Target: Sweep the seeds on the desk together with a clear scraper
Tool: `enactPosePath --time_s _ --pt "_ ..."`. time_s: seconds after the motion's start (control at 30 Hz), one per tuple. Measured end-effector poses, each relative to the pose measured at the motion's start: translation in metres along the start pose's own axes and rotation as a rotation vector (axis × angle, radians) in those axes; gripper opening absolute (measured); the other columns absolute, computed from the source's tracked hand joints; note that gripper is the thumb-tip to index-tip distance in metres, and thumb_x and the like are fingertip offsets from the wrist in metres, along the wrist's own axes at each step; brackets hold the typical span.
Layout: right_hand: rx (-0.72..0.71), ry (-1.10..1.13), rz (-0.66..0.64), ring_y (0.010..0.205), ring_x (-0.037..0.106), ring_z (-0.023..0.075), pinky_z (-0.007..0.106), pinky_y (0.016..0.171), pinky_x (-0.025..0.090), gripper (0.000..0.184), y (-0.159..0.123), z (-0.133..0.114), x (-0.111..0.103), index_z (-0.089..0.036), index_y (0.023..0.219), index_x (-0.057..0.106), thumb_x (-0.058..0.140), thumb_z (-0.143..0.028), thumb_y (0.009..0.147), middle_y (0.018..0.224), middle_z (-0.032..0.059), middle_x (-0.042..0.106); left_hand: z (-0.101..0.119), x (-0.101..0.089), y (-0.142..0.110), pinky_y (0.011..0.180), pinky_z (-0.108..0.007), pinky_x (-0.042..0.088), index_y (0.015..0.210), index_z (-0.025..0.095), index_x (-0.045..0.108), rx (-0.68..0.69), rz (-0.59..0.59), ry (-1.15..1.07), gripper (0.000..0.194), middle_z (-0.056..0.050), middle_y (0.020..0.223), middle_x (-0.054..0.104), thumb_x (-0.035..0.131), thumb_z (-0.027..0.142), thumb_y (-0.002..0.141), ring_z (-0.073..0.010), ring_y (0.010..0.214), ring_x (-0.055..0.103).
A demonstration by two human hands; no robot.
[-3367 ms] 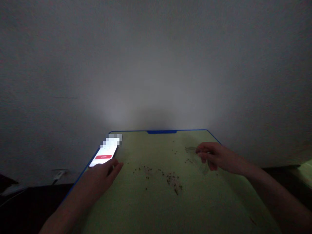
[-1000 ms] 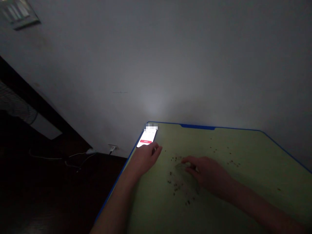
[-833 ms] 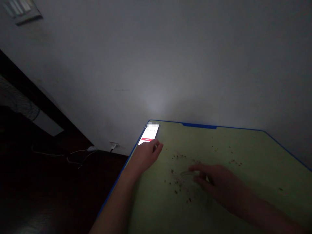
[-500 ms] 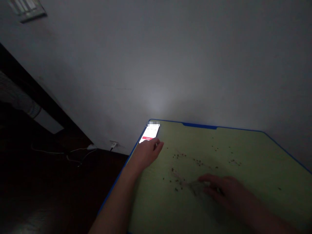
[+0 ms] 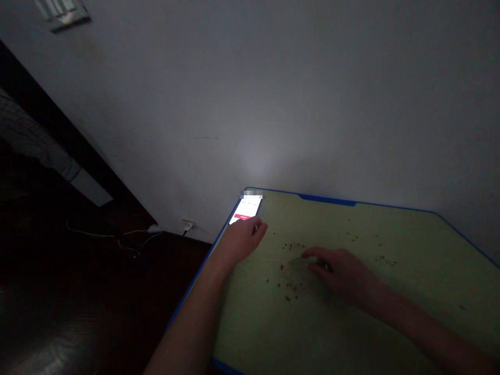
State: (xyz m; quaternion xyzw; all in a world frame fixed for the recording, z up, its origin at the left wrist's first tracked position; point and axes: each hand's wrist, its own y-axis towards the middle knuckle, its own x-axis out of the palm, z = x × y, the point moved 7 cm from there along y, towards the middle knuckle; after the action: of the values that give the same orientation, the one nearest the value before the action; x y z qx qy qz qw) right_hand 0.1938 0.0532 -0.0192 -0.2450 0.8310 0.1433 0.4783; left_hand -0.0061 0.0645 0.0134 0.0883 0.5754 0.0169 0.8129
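Note:
In dim light, my left hand lies flat on a pale green table, fingers stretched out, fingertips at the near end of a lit phone in the far left corner. My right hand rests mid-table with fingers pinched on a thin, see-through thing that I cannot make out, pressed to the surface. Several small dark crumbs lie scattered just beside it, and more crumbs lie to the right.
The table has a blue rim and stands against a white wall. Left of it the dark floor holds loose cables and a plug at a wall socket. A patterned cloth shape sits at far left.
My right hand dragged the see-through thing toward me across the crumbs, then moved back up to the middle. My left hand stayed by the phone. The view shifted slightly.

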Motion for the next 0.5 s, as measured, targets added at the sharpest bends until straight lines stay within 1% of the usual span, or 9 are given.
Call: enactPosePath --time_s 0.1,0.17,0.27,0.33,0.4,0.5 --pt "-0.073 0.03 -0.039 0.069 0.064 0.0175 0.028 0.064 0.043 0.027 0.002 -0.012 0.009 -0.024 0.105 0.067 0.049 -0.022 0.085 0.078 0.0031 0.072 0.001 -0.001 -0.001 0.057 -0.027 0.033 0.084 0.02 0.062 -0.002 -0.007 0.017 0.042 -0.004 0.074 0.065 0.03 0.046 0.091 -0.0154 0.066 0.056" --pt "-0.094 0.036 -0.058 0.063 0.062 0.0162 0.027 0.061 0.042 0.027 -0.002 -0.014 0.011 -0.025 0.105 0.067 0.05 -0.023 0.085 0.074 0.0021 0.071 0.002 -0.003 -0.002 0.058 -0.027 0.033 0.084 0.02 0.062 -0.001 -0.003 0.026 0.042 -0.005 0.077 0.067 0.03 0.046 0.092 -0.0159 0.068 0.057" --pt "-0.048 0.057 -0.038 0.057 0.06 0.0154 0.026 0.058 0.042 0.027 -0.012 -0.01 0.007 -0.026 0.106 0.067 0.049 -0.027 0.085 0.069 0.0014 0.07 0.002 -0.004 -0.003 0.058 -0.027 0.033 0.084 0.019 0.061 -0.003 -0.004 0.019 0.041 -0.005 0.078 0.067 0.031 0.046 0.091 -0.0163 0.07 0.059" --pt "-0.017 0.068 -0.021 0.059 0.06 0.0163 0.028 0.059 0.043 0.027 -0.019 -0.012 0.007 -0.028 0.106 0.066 0.05 -0.029 0.085 0.069 0.0013 0.07 0.003 -0.005 -0.004 0.058 -0.028 0.034 0.086 0.019 0.061 -0.005 -0.001 0.013 0.041 -0.005 0.078 0.067 0.031 0.046 0.091 -0.0164 0.07 0.059" --pt "-0.018 0.082 -0.029 0.064 0.063 0.0177 0.029 0.062 0.044 0.026 -0.027 -0.021 0.015 -0.03 0.105 0.067 0.051 -0.028 0.084 0.074 0.0012 0.072 0.003 -0.005 -0.004 0.058 -0.027 0.034 0.087 0.019 0.062 -0.005 0.001 0.014 0.041 -0.005 0.078 0.067 0.032 0.046 0.091 -0.0162 0.07 0.058" --pt "-0.031 0.102 -0.078 0.071 0.065 0.0198 0.032 0.067 0.046 0.026 -0.034 -0.036 0.034 -0.032 0.103 0.068 0.051 -0.026 0.084 0.08 0.001 0.073 0.004 -0.004 -0.003 0.058 -0.027 0.033 0.085 0.019 0.061 0.014 0.007 0.018 0.04 -0.005 0.079 0.067 0.032 0.045 0.091 -0.0158 0.069 0.058"
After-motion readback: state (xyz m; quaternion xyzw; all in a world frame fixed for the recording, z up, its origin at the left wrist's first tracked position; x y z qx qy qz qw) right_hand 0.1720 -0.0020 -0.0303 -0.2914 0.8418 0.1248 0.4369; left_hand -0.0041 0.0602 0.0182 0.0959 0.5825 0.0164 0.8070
